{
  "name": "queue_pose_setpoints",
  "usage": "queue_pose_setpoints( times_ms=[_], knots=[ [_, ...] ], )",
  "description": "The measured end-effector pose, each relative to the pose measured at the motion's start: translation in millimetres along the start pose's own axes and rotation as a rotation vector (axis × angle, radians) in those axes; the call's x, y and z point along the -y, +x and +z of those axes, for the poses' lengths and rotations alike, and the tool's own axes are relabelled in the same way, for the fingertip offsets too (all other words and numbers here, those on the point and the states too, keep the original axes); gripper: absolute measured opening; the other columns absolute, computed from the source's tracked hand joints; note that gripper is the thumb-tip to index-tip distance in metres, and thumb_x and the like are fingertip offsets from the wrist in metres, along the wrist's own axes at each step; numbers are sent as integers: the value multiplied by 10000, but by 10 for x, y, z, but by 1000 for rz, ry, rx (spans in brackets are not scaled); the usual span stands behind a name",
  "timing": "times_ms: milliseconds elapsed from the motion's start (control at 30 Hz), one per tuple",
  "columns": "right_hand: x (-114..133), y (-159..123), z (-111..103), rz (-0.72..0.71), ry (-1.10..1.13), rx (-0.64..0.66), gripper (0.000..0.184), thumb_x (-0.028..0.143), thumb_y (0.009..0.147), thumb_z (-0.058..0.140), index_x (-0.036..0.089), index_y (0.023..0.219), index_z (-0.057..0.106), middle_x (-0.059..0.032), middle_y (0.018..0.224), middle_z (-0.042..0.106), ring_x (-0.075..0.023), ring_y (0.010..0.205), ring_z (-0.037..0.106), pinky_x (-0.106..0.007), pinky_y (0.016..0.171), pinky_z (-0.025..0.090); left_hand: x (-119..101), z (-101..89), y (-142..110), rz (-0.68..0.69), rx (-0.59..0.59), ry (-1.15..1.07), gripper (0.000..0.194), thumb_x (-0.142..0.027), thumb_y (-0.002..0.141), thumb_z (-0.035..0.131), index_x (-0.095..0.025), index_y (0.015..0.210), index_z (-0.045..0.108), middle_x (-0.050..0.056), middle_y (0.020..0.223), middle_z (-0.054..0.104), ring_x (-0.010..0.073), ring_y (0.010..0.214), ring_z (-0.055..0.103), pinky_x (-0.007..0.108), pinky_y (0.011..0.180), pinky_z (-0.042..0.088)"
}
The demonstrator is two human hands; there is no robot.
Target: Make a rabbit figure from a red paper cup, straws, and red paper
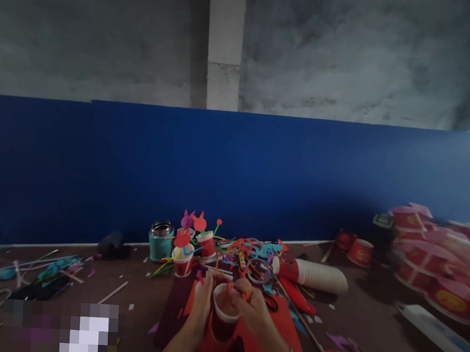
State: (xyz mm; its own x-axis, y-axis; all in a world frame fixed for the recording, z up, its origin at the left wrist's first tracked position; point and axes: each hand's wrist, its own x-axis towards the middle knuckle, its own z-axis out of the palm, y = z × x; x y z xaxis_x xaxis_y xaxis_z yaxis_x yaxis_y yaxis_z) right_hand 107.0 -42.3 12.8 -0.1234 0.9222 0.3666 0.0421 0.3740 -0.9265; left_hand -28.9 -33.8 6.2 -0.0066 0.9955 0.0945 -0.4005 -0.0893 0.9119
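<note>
A white-rimmed red paper cup (224, 330) stands between my hands, its open mouth facing me. My left hand (202, 300) curls around the cup's left and far side, with a bit of red showing by its fingers. At the right rim, my right hand (254, 308) is closed in a pinch on a thin orange-red piece (246, 292), whose kind is blurred. Its thumb reaches over the cup's mouth, and something reddish shows inside. Red paper sheets (280, 328) lie under and beside the cup.
Decorated paper cups (205, 246) and a teal thermos jar (161, 245) stand behind my hands. A stack of white cups (322, 276) lies to the right, beside coloured craft scraps (250, 253). Several pink-topped red cups (422, 259) crowd the far right. A blue panel (219, 170) backs the table.
</note>
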Motion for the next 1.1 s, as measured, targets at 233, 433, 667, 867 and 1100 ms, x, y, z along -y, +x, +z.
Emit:
queue_pose_setpoints(
  times_ms=[233,433,667,867,1100],
  knots=[
    [-31,73,-126,-74,-1,-248,308,471,768,633,172,694,629,-26,699,595,-172,665,538,-264,624,432,32,-44,-93,28,52,-93,386,-397,617,797,-165,912,706,98,970,713,266,983,630,331,864,475],
    [-43,84,-154,-51,7,-179,321,481,736,670,161,741,693,-65,750,651,-207,726,589,-306,686,473,89,-36,-20,29,-2,-45,349,-447,593,796,-154,741,677,42,758,700,200,760,656,291,727,509],
    [119,38,-196,15,355,-171,488,412,728,716,259,1175,590,-71,1164,637,-245,1034,600,-367,883,488,81,-17,-21,-6,-263,-235,449,-439,488,850,-184,795,643,24,840,691,206,815,670,296,719,534],
    [63,97,-193,11,242,-188,360,495,713,698,183,890,729,-88,948,711,-260,925,624,-369,869,486,125,-42,-2,-22,-201,-110,485,-488,551,799,-194,907,651,65,964,692,238,881,658,335,750,532],
    [73,88,-201,34,233,-201,405,533,700,693,173,881,734,-84,833,707,-247,826,629,-357,777,507,161,-59,-29,198,-126,311,372,-504,716,659,-175,881,710,114,906,712,276,887,633,366,810,490]
  ],
)
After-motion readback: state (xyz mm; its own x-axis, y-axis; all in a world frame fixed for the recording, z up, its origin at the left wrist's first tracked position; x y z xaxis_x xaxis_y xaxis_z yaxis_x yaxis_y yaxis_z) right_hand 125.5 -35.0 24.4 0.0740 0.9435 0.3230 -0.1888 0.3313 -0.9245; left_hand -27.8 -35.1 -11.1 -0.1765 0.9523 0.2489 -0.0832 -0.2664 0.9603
